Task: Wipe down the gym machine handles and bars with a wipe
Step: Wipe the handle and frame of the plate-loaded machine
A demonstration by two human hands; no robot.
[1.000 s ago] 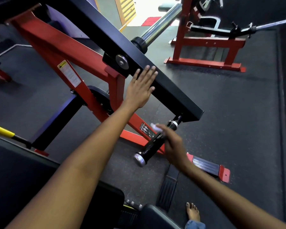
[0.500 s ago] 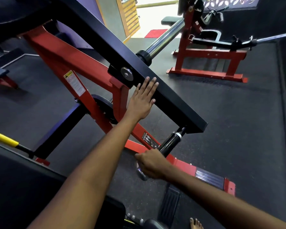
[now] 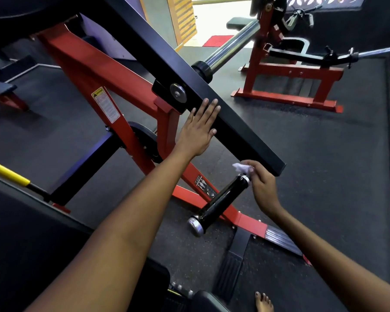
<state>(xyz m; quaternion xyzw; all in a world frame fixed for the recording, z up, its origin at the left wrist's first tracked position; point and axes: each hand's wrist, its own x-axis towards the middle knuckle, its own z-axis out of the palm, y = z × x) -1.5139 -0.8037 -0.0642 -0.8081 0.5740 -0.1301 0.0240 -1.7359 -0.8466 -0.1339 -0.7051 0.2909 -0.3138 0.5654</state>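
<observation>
My left hand (image 3: 197, 129) lies flat, fingers straight, against the one black lever arm (image 3: 223, 113). My right hand (image 3: 262, 186) pinches one white wipe (image 3: 242, 168) at the upper end of the one black handle (image 3: 221, 202). Two warning labels (image 3: 105, 105) sit on the red frame (image 3: 81, 52); their text is unreadable.

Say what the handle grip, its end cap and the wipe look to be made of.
Handle grip: glossy black, probably smooth plastic or rubber, given its sharp highlights.
End cap: seemingly polished metal, silvery and reflective.
Wipe: thin white tissue or cloth, crumpled in the right hand.
</observation>
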